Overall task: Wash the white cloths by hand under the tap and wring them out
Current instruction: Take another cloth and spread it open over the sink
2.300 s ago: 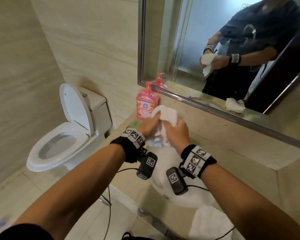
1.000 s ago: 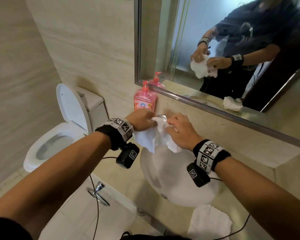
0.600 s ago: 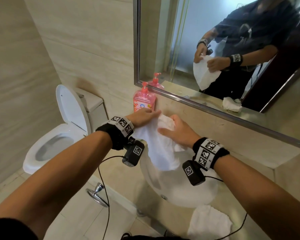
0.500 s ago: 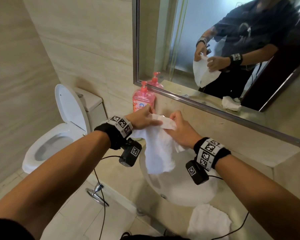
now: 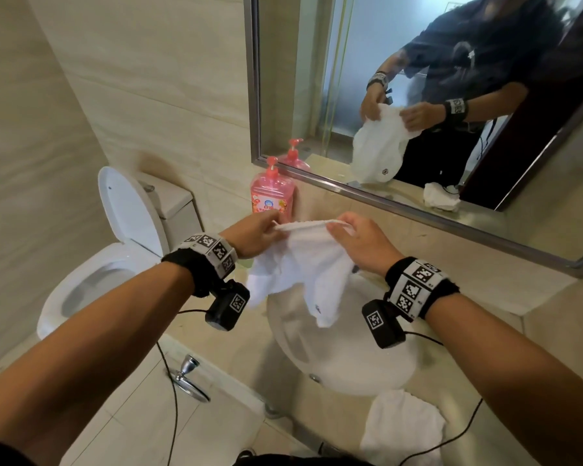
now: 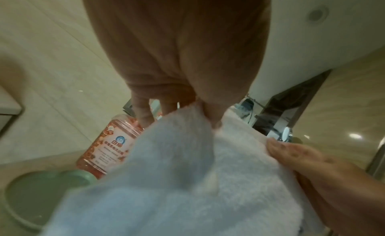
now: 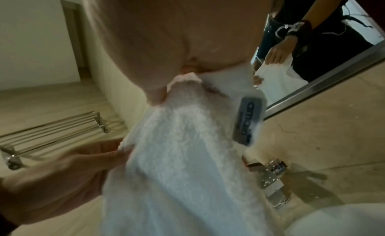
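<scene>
**White cloth held spread above the basin**

At the far left a toilet (image 5: 115, 250) stands with its lid raised against the tiled wall. Next to it, on the beige table (image 5: 478, 280) under the mirror (image 5: 451, 95), stands a pink soap bottle (image 5: 272, 196), and the left wrist view shows a green dish (image 6: 39, 198) lying just beside that bottle.

The left hand (image 5: 253, 235) pinches the upper edge of a white cloth (image 5: 303, 264) between thumb and fingers, at its left corner. The cloth hangs open from that edge over the white basin (image 5: 344, 358), with its lower corners drooping toward the bowl. The right hand (image 5: 360, 243) grips the same upper edge at the right corner, fingers curled over the hem; the right wrist view shows a grey label (image 7: 248, 121) sewn near that corner. The tap (image 7: 272, 182) is fixed to the table behind the basin, below the cloth, and whether water is running cannot be told.

A second white cloth (image 5: 404, 428) lies crumpled on the front of the table, near the basin's rim and apart from both hands.
</scene>
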The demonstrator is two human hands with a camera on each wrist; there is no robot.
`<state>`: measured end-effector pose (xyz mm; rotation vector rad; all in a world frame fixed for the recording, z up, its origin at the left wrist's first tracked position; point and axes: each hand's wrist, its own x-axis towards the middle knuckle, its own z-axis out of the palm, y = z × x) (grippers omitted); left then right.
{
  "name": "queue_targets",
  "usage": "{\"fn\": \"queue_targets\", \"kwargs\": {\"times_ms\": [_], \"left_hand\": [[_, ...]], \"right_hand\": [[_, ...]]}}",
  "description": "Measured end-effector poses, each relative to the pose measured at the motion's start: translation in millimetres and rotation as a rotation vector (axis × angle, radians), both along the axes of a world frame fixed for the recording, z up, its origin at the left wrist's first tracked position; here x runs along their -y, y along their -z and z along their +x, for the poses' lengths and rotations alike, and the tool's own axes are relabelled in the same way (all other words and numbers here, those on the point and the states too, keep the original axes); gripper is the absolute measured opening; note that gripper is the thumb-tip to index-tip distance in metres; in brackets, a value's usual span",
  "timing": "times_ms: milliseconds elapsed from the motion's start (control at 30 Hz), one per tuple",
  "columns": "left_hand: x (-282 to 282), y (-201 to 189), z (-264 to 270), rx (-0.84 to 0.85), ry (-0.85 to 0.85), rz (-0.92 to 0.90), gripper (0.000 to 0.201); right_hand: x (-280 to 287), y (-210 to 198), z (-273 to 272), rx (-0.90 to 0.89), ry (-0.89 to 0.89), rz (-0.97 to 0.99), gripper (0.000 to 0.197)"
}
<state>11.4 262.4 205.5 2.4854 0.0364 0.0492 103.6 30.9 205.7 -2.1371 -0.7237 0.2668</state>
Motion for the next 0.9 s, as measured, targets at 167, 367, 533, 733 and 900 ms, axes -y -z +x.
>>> {"fn": "queue_targets", "kwargs": {"times_ms": [167,367,533,733,900], "left_hand": [[-1,3,-10,0.054,-0.172,-0.297,0.048],[49,-25,12,-0.001,-0.353,-1.09,0.027],[75,-30,25,-0.01,-0.337,-0.777,0.022],[68,-24,23,0.016,-0.285,-0.736,0.029],[64,-31,13,-0.165,-0.099,-0.647,0.032]], "right_hand": [[5,7,9,0.0,-0.039,-0.21,0.044],[-37,11,-20,-0.046,0.143,0.195,0.045],[-66,-6,-22,-0.043,0.273,0.279,0.053],[-69,2,-24,0.029,0.285,0.274,0.055],[-44,0,0,0.06,0.218,0.106,0.056]]}}
